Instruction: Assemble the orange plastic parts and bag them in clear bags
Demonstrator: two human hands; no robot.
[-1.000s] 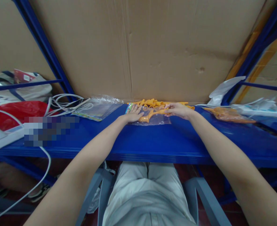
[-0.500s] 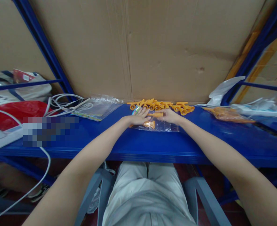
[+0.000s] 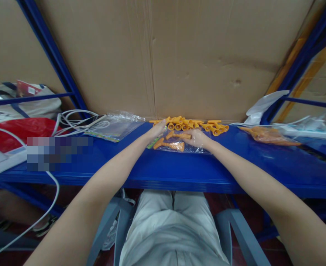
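Just above the centre line of the blue table [image 3: 179, 166], in the middle of the frame, lies a clear plastic bag [image 3: 196, 149] with two orange horn-shaped pieces [image 3: 176, 146] showing in it, one above the other. Both have their long axes running roughly left to right across the frame; the lower one has its flared end to the right and its narrow, bent end to the lower left, while the upper one lies nearly level, its right end at the right hand [image 3: 198, 139]. That hand reaches in from the right, fingers curved toward the upper piece and touching its end, with shiny plastic over part of the hand; how tightly the fingers close cannot be told. The left hand [image 3: 159, 128] is at the upper left edge of the bag, beside a green printed strip [image 3: 153, 142], its fingers reaching toward the left end of a row of orange pieces [image 3: 185, 125] along the cardboard [image 3: 196, 74]; whether it is pinching the bag is unclear. In the row, several flared mouths face the viewer, but overlaps make the pieces hard to count. Glare blurs the bag's outline, and both forearms are cut off toward the lower corners.
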